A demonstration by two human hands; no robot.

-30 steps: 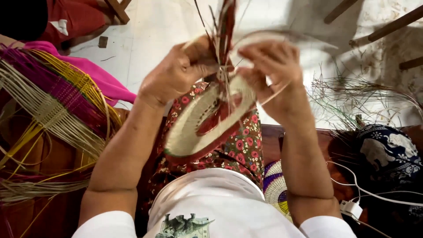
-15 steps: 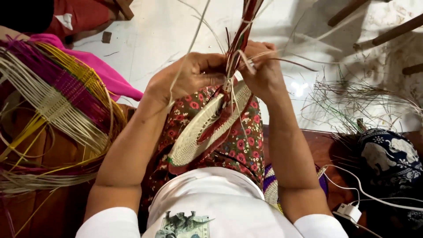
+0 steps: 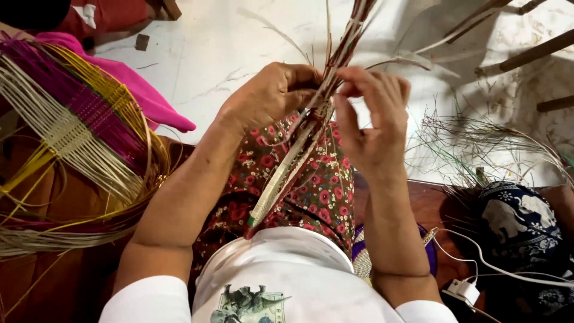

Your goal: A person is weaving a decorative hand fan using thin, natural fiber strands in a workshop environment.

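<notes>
The woven piece (image 3: 287, 173) stands edge-on over your lap, its red strands (image 3: 344, 45) rising between your hands; your left hand (image 3: 269, 96) grips the top, your right hand (image 3: 373, 128) pinches a strand, other fingers loose

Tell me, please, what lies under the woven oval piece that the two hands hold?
Under the woven oval piece is the person's lap in a red flowered cloth. The left hand and right hand hold its upper end, so that end is covered.
</notes>
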